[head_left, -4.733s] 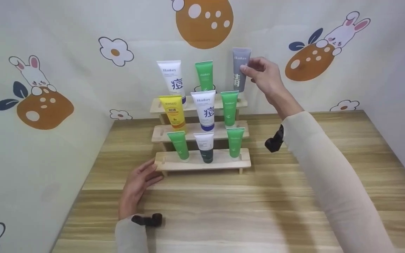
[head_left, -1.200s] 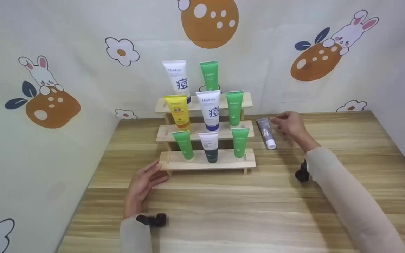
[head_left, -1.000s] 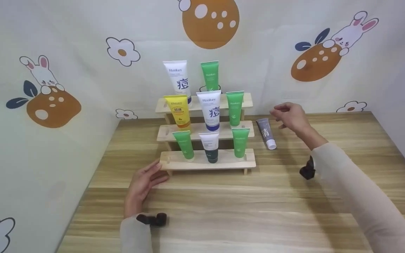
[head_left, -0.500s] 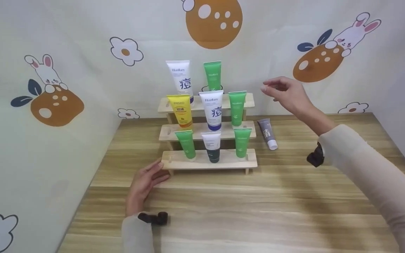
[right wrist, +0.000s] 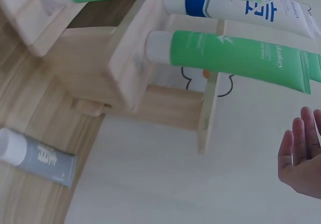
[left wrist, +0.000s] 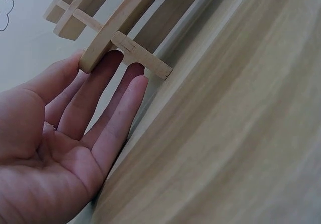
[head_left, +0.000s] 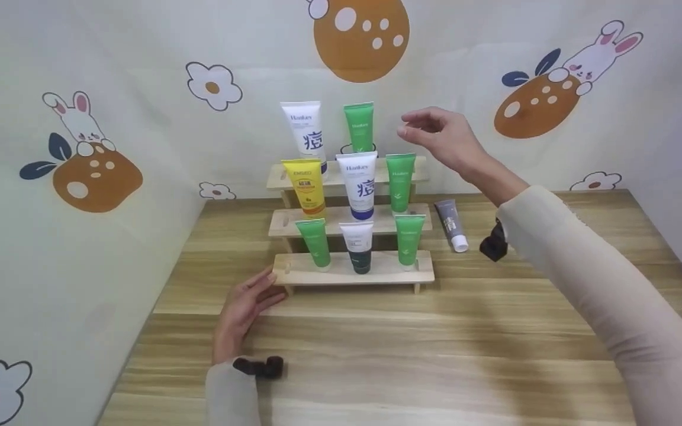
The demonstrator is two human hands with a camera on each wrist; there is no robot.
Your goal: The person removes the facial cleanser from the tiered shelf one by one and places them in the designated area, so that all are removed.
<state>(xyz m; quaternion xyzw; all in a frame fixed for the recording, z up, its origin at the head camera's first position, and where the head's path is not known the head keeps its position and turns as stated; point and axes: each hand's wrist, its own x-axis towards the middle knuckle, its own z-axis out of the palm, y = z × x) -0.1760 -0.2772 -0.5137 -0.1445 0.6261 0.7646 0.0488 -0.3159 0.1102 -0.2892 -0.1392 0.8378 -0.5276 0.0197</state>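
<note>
A three-tier wooden display stand [head_left: 329,275] holds several squeeze tubes. My left hand [head_left: 245,310] grips the left end of its lowest shelf [left wrist: 95,53], thumb against the board's end and fingers beneath. My right hand [head_left: 444,139] is in the air, holding nothing, thumb and fingers apart. It is right of the green tube [head_left: 359,127] on the top shelf, not touching it. A white tube [head_left: 305,130] stands left of that one. The grey tube [head_left: 451,225] lies on the table to the right of the stand, its white cap toward me.
On the middle shelf stand a yellow tube [head_left: 305,186], a white tube [head_left: 357,183] and a green tube [head_left: 400,183]. Two green tubes flank a white-and-dark-green tube [head_left: 357,248] on the lowest shelf. A patterned cloth [head_left: 246,35] backs the wooden table [head_left: 353,349].
The grey tube went from my right hand onto the table beside the stand. My right hand then let go, rose and moved left toward the top shelf. My left hand stays on the stand.
</note>
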